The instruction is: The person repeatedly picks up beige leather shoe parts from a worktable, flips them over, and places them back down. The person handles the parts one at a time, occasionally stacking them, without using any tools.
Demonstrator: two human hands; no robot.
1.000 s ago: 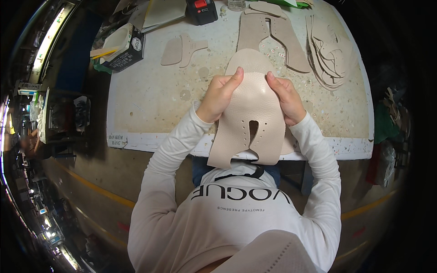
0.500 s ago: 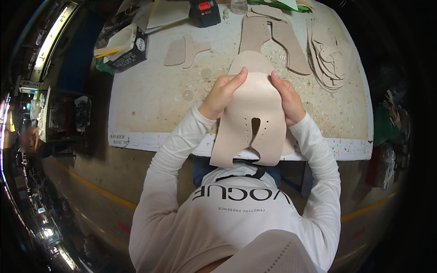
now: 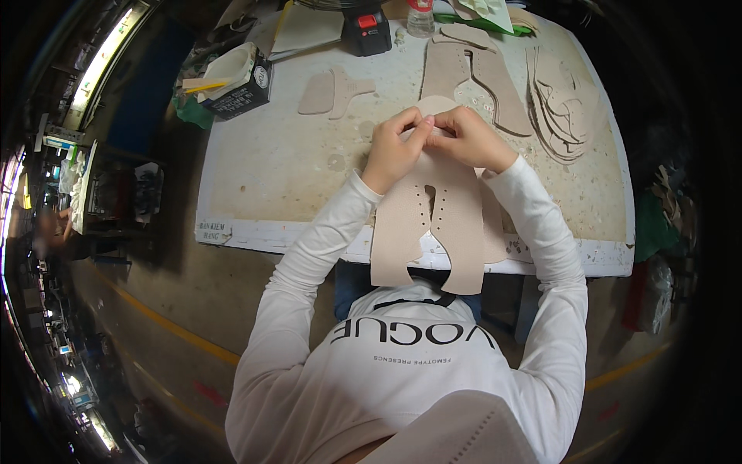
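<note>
A beige leather shoe upper (image 3: pixel 461 205) is in my hands above the table's near edge. It has a central slot with punched holes on both sides, and its two legs hang toward me. My left hand (image 3: pixel 396 152) and my right hand (image 3: pixel 475 139) meet near its rounded far end. Both hands are closed, with thumbs and fingertips pinching the leather close together. Part of the rounded end is hidden behind the fingers. Under the upper, another beige piece (image 3: pixel 495 236) shows at the right, lying at the table edge.
On the worn white table (image 3: pixel 263 182), stacked uppers (image 3: pixel 447 66) lie beyond my hands, with layered beige pieces (image 3: pixel 558 116) to their right. Small cut pieces (image 3: pixel 317 94) lie at left, near a black box (image 3: pixel 241 94). A black-and-red battery (image 3: pixel 367 35) and clear bottle (image 3: pixel 420 19) stand at the back.
My hands have come together from the upper's two sides to its rounded end. The side facing me has gone from glossy grain to a matte surface. The view has shifted slightly.
</note>
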